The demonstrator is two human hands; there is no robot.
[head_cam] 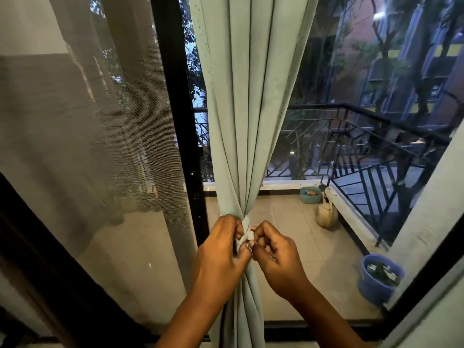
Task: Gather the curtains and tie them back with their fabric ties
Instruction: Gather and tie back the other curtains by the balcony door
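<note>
Head view, left to right: a mesh screen [100, 136] fills the left, then a dark door frame [175, 96], then the pale green curtain [248, 109] hanging in front of the glass. It is gathered into one bundle, cinched at a waist low in the frame by the fabric tie [246, 226]. Its long axis runs vertical, with folds fanning wider above the waist and falling narrow below.

The left hand [222, 249] has fingers curled, pinching a tie end against the bundle. The right hand [272, 249] pinches the other end just beside it, fingertips nearly touching the left's.

Judgement: the cloth looks soft, light and limp, so it will slump if released. The tie is thin and likely to slip. It is best held at the loose ends, close to the knot.

Beyond, a balcony railing [364, 136] and blue pot [380, 277] stand at right.
</note>
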